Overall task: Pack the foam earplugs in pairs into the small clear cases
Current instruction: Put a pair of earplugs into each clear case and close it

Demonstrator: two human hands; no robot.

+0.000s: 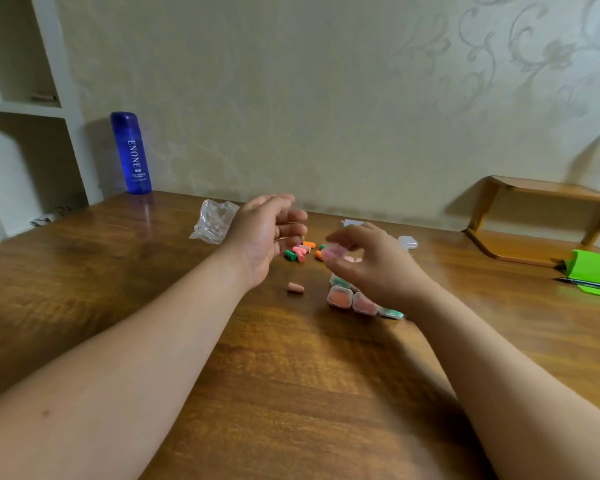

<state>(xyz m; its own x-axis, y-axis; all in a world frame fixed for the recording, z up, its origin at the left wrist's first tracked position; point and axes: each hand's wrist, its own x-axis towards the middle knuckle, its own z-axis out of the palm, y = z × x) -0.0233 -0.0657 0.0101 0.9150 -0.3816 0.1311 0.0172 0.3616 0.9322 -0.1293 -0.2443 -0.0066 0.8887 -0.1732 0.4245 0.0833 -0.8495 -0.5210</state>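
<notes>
Wooden desk (291, 375): my right hand (378, 268) pinched a pink-filled clear case (336, 252); my left hand (264, 237) hung loosely open, empty; blue bottle (131, 154), far left of my fingers, read "ENONE".

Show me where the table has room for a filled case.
Free: the wide left part of the table between the blue bottle, the plastic bag and the left forearm; the near strip between both forearms; the stretch between the right forearm and the green folder. Crowded: the middle, around the loose earplugs and filled cases.
</notes>
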